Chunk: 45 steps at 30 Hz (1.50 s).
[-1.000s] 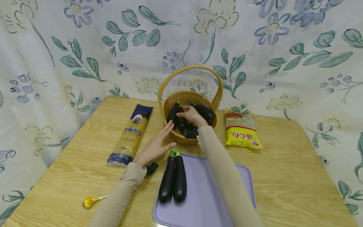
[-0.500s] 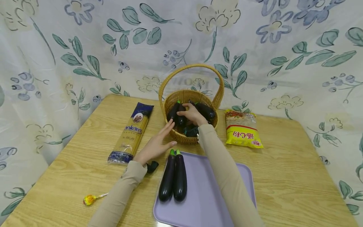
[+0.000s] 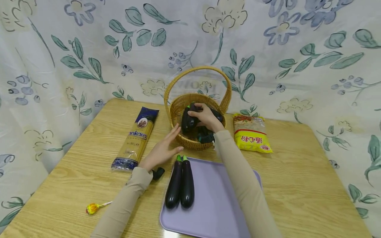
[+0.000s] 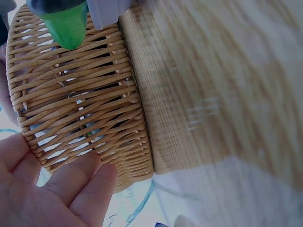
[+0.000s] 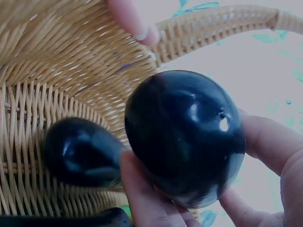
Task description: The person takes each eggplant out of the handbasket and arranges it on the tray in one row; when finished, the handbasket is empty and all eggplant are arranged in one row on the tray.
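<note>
In the head view a wicker basket [image 3: 190,144] with a tall handle holds several dark eggplants. My right hand [image 3: 209,118] is inside it, gripping one eggplant [image 5: 187,137] between thumb and fingers. The right wrist view shows that eggplant's rounded end, with another eggplant [image 5: 80,151] lying lower in the basket. My left hand [image 3: 160,152] rests its extended fingers against the basket's near left side, and the left wrist view shows the fingertips [image 4: 102,184] on the weave. Two eggplants [image 3: 174,185] lie side by side on a lilac tray [image 3: 214,201] in front.
A spaghetti packet [image 3: 135,140] lies left of the basket, and a yellow-and-clear food bag [image 3: 252,134] lies right of it. A lollipop [image 3: 93,208] is near the left forearm. A floral curtain [image 3: 190,39] hangs behind the wooden table [image 3: 306,172].
My right hand has raised the gripped eggplant slightly inside the basket, and its body has shifted. The left hand stays by the basket's side. The head view has moved a little.
</note>
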Available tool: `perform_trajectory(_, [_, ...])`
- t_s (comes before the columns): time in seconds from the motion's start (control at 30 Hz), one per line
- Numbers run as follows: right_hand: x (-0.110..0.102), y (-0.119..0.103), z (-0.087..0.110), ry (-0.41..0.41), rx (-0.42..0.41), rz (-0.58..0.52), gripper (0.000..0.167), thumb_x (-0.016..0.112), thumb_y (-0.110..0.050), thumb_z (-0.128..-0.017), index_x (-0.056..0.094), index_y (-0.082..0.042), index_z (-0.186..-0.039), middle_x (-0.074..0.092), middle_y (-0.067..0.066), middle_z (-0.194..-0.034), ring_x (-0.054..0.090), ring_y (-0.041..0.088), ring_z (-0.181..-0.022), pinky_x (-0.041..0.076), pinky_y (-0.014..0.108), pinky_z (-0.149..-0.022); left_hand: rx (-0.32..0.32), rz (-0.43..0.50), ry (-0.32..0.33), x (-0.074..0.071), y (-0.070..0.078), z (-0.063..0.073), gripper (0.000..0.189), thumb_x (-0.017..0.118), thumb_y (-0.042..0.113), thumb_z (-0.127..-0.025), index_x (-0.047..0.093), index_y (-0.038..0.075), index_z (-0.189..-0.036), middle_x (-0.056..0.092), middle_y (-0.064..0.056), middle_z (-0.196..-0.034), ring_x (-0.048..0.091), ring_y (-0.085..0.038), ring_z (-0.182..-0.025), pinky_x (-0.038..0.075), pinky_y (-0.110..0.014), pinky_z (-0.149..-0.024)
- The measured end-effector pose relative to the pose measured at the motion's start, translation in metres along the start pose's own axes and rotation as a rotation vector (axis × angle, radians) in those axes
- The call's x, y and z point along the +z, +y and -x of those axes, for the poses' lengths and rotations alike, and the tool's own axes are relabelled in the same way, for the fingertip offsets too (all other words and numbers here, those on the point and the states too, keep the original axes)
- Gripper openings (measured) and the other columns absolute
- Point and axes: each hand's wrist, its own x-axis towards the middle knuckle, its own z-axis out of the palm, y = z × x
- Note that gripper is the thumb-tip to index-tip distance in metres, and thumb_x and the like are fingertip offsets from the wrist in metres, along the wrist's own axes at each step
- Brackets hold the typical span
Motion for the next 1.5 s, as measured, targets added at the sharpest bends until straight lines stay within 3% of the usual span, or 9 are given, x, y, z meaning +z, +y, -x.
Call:
perform_trajectory(0.3, [-0.014, -0.001, 0.02, 0.001, -0.064, -0.053, 0.066, 0.062, -0.024, -0.095, 0.028, -0.018, -0.151, 0.03, 0.018, -0.153, 0.051, 0.037, -0.127, 0.051, 0.049, -0.099, -0.007, 0.005, 0.004, 0.001, -0.002, -0.002, 0.078, 0.059, 0.038, -0.096, 0.014, 0.02, -0.157, 0.002, 0.002, -0.165, 0.025, -0.04, -0.146, 0.028, -0.065, -0.112])
perform_trajectory(0.5, [-0.021, 0.002, 0.031, 0.011, -0.065, -0.091, 0.064, 0.061, -0.022, -0.096, 0.028, -0.018, -0.151, 0.033, 0.016, -0.151, 0.05, 0.035, -0.127, 0.05, 0.049, -0.1, -0.021, 0.007, 0.003, 0.002, -0.002, -0.002, 0.077, 0.058, 0.039, -0.096, 0.015, 0.022, -0.157, 0.001, 0.008, -0.165, 0.025, -0.04, -0.146, 0.027, -0.066, -0.112])
perform_trajectory(0.73, [-0.023, 0.007, 0.037, 0.006, -0.071, -0.111, 0.064, 0.06, -0.021, -0.097, 0.027, -0.018, -0.151, 0.033, 0.017, -0.15, 0.05, 0.036, -0.128, 0.05, 0.05, -0.101, -0.012, 0.009, 0.001, 0.003, -0.004, -0.002, 0.077, 0.057, 0.041, -0.096, 0.014, 0.023, -0.157, 0.003, 0.002, -0.166, 0.024, -0.04, -0.146, 0.027, -0.066, -0.112])
perform_trajectory(0.97, [-0.026, 0.014, 0.051, -0.015, -0.074, -0.124, 0.063, 0.059, -0.021, -0.097, 0.027, -0.019, -0.151, 0.03, 0.017, -0.153, 0.047, 0.036, -0.131, 0.046, 0.053, -0.104, -0.008, 0.006, 0.001, 0.001, -0.003, -0.001, 0.078, 0.058, 0.041, -0.096, 0.014, 0.022, -0.157, 0.001, 0.005, -0.165, 0.025, -0.04, -0.145, 0.028, -0.065, -0.112])
perform_trajectory(1.33, [-0.033, 0.022, 0.077, -0.047, -0.11, -0.103, 0.06, 0.055, -0.022, -0.099, 0.027, -0.018, -0.152, 0.025, 0.014, -0.155, 0.044, 0.036, -0.131, 0.05, 0.05, -0.096, 0.013, 0.009, 0.01, 0.002, -0.002, -0.001, 0.079, 0.06, 0.037, -0.095, 0.015, 0.018, -0.157, 0.003, 0.002, -0.165, 0.026, -0.042, -0.144, 0.028, -0.066, -0.111])
perform_trajectory(1.5, [-0.034, 0.029, 0.092, -0.07, -0.132, -0.101, 0.06, 0.056, -0.02, -0.099, 0.027, -0.017, -0.152, 0.022, 0.016, -0.157, 0.047, 0.037, -0.129, 0.056, 0.042, -0.091, 0.016, 0.003, 0.012, 0.001, -0.002, -0.001, 0.08, 0.06, 0.039, -0.095, 0.014, 0.019, -0.157, 0.002, 0.003, -0.165, 0.027, -0.042, -0.144, 0.029, -0.066, -0.11])
